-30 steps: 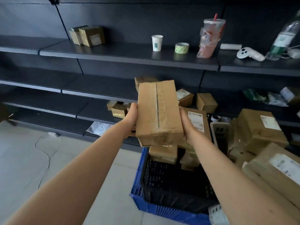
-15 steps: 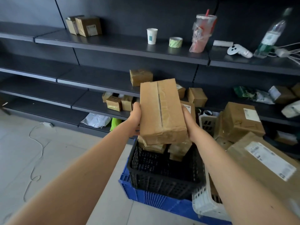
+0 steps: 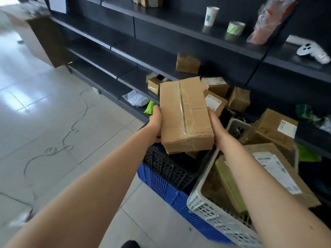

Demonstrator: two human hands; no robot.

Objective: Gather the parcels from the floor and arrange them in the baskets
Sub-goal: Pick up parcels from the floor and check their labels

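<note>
The pale tiled floor (image 3: 53, 122) carries a looping thin cable (image 3: 71, 129) and a blue crate (image 3: 161, 190). The upper shelf of the dark shelving (image 3: 161, 29) holds a paper cup (image 3: 211, 16), a tape roll (image 3: 235, 28) and a white controller (image 3: 309, 50).

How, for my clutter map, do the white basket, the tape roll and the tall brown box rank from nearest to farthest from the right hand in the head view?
1. white basket, just below the right hand gripping the parcel.
2. tape roll, up on the shelf beyond.
3. tall brown box, far left, at the shelving's end.
</note>
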